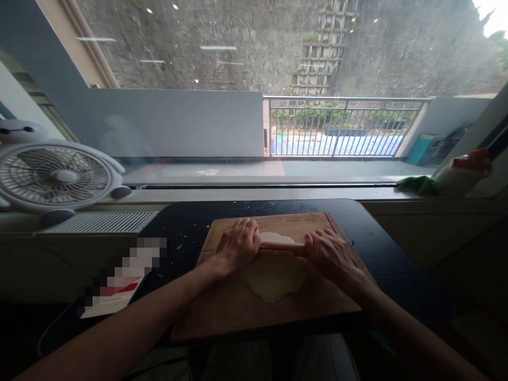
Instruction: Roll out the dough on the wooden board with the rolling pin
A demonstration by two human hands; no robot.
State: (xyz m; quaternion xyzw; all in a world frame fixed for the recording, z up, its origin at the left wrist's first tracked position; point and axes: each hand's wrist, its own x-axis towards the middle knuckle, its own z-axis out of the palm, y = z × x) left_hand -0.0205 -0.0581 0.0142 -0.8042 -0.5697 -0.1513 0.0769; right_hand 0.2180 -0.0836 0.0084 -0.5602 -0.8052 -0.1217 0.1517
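Observation:
A thin wooden rolling pin (pixel 280 246) lies crosswise over a flat, pale sheet of dough (pixel 275 280) with an uneven edge. My left hand (pixel 241 239) is closed around the pin's left end. Around the right end, my right hand (pixel 327 248) is wrapped with its knuckles up. Dough shows both beyond the pin and on the near side of it. Under the dough is a wooden board (pixel 214 312), set on a dark table. Both ends of the pin are hidden by my hands.
The dark table (pixel 391 270) has white specks at its far left. A partly blurred packet (pixel 115 301) lies on its left side. A white fan (pixel 63 174) stands left by the window. On the right sill are a green cloth (pixel 416 184) and an orange-topped bottle (pixel 462 172).

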